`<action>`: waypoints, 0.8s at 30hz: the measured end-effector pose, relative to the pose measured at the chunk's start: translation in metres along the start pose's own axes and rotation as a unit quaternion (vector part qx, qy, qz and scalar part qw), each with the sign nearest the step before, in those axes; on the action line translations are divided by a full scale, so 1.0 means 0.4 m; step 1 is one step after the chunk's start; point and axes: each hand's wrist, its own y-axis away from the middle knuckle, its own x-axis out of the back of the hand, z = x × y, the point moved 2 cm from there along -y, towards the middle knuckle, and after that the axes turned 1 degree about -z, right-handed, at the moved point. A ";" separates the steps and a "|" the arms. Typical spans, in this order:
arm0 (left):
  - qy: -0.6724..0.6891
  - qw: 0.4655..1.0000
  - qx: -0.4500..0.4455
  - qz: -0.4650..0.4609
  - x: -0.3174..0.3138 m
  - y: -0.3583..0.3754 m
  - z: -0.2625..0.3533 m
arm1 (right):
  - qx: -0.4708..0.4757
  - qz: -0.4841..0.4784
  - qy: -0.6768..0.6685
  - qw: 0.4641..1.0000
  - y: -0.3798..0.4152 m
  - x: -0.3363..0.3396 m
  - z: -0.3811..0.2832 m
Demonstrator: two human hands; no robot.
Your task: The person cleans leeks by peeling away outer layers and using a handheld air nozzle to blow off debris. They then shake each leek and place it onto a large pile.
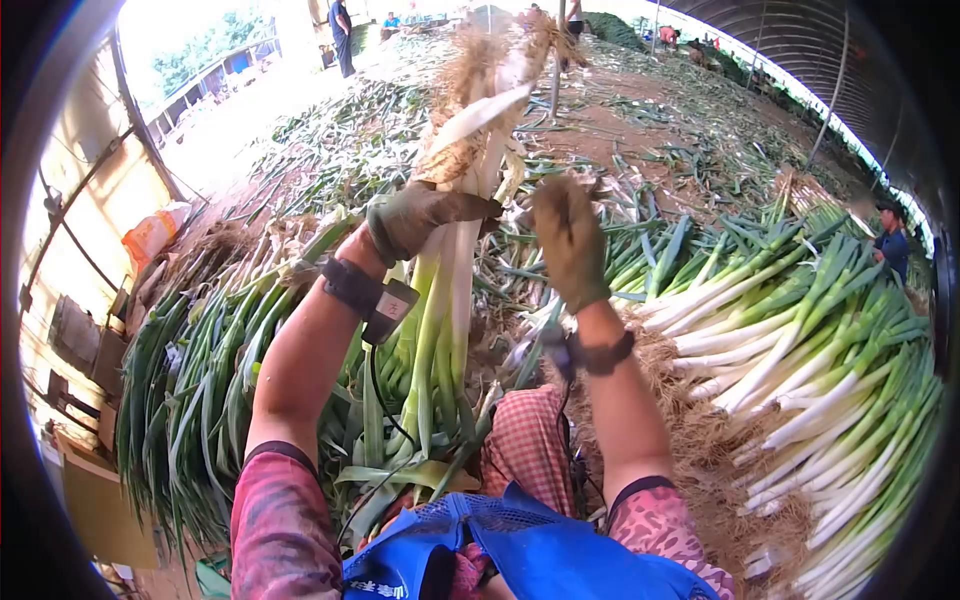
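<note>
My left hand [425, 218], in a dirty work glove, is wrapped round a bunch of leeks [455, 275]. The leeks stand upright before me, roots [490, 60] at the top, green leaves hanging down towards my lap. Brownish outer skin and a pale loose strip [480, 115] show on the stems above my grip. My right hand [570, 240], also gloved, is raised just right of the bunch, apart from the stems. Its fingers point up and are bunched together; what they hold, if anything, I cannot make out.
A heap of leeks [200, 390] with long dark leaves lies to my left. On the right, rows of white-stemmed leeks [790, 360] lie with roots towards me. Leaf scraps [340, 150] litter the ground ahead. Other people [341, 35] are farther off, one at the right edge [892, 240].
</note>
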 end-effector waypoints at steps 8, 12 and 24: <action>-0.302 0.946 -0.115 -0.038 -0.104 -0.017 -0.068 | 0.114 0.033 0.268 0.956 -0.246 0.162 -0.171; -0.302 0.947 -0.090 0.054 -0.201 0.021 0.029 | 0.055 0.162 -0.021 0.985 -0.304 0.380 -0.290; -0.326 0.928 -0.149 0.095 -0.254 -0.018 -0.091 | 0.557 -0.200 0.472 0.653 -0.092 0.137 -0.328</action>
